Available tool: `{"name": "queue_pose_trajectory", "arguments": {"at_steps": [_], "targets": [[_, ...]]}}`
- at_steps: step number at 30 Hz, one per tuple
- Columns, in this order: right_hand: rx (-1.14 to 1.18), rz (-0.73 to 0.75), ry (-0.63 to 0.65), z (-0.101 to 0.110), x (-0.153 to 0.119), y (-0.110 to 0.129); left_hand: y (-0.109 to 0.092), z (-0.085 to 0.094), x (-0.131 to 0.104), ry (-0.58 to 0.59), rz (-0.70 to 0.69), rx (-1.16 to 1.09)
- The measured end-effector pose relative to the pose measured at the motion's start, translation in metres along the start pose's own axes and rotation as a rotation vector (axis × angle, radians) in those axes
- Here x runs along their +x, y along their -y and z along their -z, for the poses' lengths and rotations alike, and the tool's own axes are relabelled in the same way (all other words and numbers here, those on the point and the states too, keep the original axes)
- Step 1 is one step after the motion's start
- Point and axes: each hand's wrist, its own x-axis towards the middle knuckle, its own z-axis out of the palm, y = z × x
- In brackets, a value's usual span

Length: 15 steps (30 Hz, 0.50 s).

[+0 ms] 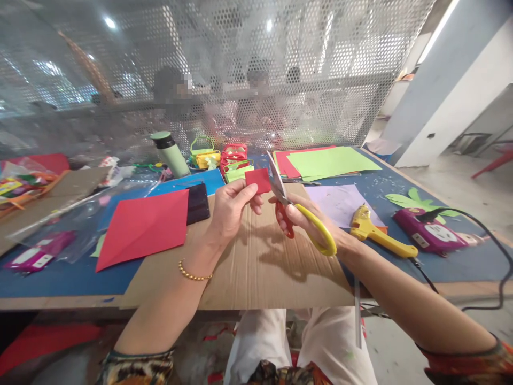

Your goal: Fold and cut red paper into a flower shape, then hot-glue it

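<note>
Between thumb and fingers, my left hand (234,207) pinches a small red square (257,181). My right hand (302,216) is closed on a pair of scissors (316,227) with one yellow and one red handle. The scissor blades (277,176) point up, slightly apart, right beside the square's right edge. Below both hands lies a brown cardboard sheet (248,272) at the table's front edge. A larger red sheet (146,227) rests left of my left hand, with a dark phone (198,202) beside it.
A yellow glue gun (377,235) and a purple power strip (430,230) with a black cable lie at right. Green sheets (332,163) and a lilac sheet (340,203) are behind. A green bottle (172,155) stands back left. A perforated metal screen (240,69) rises behind the table.
</note>
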Motion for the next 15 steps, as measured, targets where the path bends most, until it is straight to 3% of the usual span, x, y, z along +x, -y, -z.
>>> {"name": "queue_pose_trajectory", "arguments": {"at_steps": [3, 15], "targets": [[0.010, -0.029, 0.054, 0.0019, -0.0009, 0.0016, 0.0018, 0.0006, 0.0006, 0.005, 0.016, 0.009], [-0.011, -0.006, 0.056, 0.0027, -0.0027, 0.0052, 0.0084, 0.0018, 0.0019, 0.009, 0.006, -0.003]]}}
